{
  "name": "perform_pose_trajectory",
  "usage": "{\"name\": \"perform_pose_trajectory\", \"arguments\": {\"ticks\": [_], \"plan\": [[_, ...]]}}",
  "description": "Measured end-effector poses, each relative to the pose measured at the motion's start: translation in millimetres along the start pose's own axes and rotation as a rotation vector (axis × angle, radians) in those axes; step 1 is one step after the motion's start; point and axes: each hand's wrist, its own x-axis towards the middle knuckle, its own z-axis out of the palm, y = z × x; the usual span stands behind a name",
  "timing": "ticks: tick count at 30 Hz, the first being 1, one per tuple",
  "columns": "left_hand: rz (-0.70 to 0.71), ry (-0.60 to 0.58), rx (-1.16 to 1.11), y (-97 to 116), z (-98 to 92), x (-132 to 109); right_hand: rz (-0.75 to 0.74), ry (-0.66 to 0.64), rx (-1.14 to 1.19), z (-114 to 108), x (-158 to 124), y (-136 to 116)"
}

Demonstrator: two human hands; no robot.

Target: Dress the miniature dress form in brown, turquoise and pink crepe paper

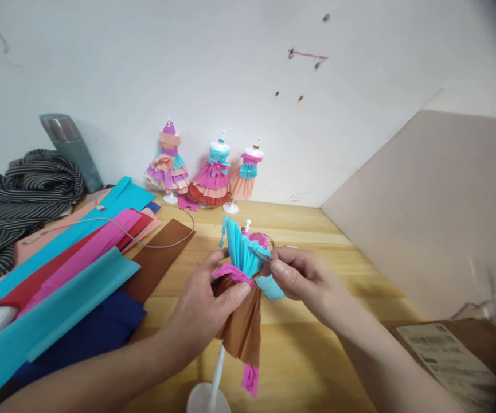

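Note:
A miniature dress form on a white stand leans in front of me, dressed in a brown crepe-paper skirt. A pleated turquoise paper fan covers its bodice, with a pink paper sash at the waist. My left hand is closed around the waist, its thumb pressing on the sash. Pinched in my right hand is a slim pointed metal tool, possibly tweezers, its tip against the fan's pleats. Part of the tool is hidden by my fingers. A pink paper strip hangs below the skirt.
Three dressed miniature forms stand by the wall, including a pink-and-red one. Coloured paper sheets, a thin cable, striped cloth and a bottle lie leftward. A labelled cardboard box sits at right.

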Motion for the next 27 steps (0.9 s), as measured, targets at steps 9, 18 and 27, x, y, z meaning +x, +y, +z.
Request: {"name": "perform_pose_trajectory", "arguments": {"ticks": [9,18,27], "plan": [[0.023,-0.008,0.022,1.0,-0.7,-0.4,-0.001,0.002,-0.001,-1.2,-0.5,1.6],[0.039,0.017,0.101,3.1,-2.3,0.3,0.000,-0.024,0.022,-4.6,0.1,4.9],[0.012,0.029,0.153,-0.2,-3.5,1.5,-0.007,0.003,0.023,-7.7,0.2,5.4]]}}
